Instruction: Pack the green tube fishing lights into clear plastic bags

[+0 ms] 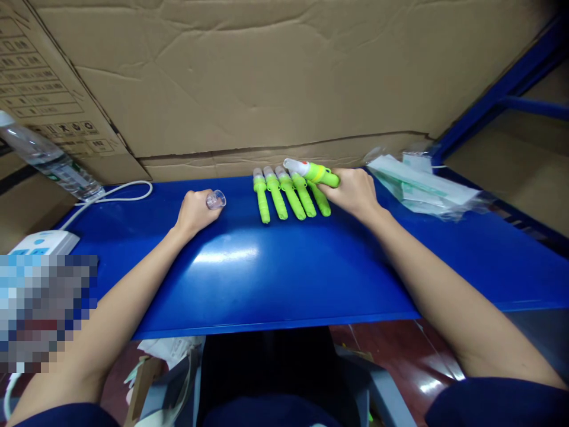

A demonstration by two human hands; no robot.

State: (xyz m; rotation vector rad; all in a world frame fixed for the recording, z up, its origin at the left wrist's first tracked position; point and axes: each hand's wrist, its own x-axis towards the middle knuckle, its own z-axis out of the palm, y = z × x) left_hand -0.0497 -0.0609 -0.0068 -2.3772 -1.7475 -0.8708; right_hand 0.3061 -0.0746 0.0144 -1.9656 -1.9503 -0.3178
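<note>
Head view | left hand [194,212]: grip holding clear cap [216,199], counter [249,273] left | right hand [355,191]: grip holding green pen [312,172] above far pen row [288,196] | best kept level, parallel to row.

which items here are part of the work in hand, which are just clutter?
In hand:
left hand holding clear cap
right hand holding green pen
row of green pens

Lying about:
water bottle
power strip
white cable
plastic packets
cardboard
</note>
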